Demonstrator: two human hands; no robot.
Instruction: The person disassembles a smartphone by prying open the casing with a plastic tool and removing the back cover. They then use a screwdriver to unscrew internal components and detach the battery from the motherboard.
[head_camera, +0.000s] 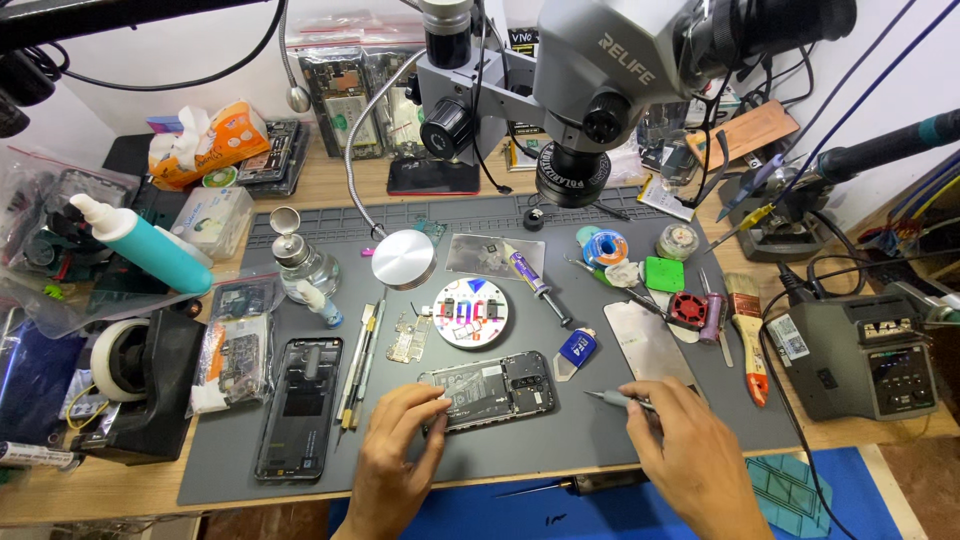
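An opened phone (492, 389) with its back cover off lies on the grey work mat (600, 440), its inner parts showing. My left hand (397, 450) rests on the phone's left end, fingers touching its edge. My right hand (685, 450) holds a thin grey screwdriver (612, 399) whose tip points left toward the phone's right end, a little apart from it. A round white dish (472, 313) with small parts sits just above the phone.
A second opened phone (300, 405) lies at the left with tweezers and pry tools (360, 360) beside it. A microscope (590, 90) hangs over the mat's back. A soldering station (865, 355), brush (748, 330), tape dispenser (140, 380) and teal bottle (145, 245) surround the mat.
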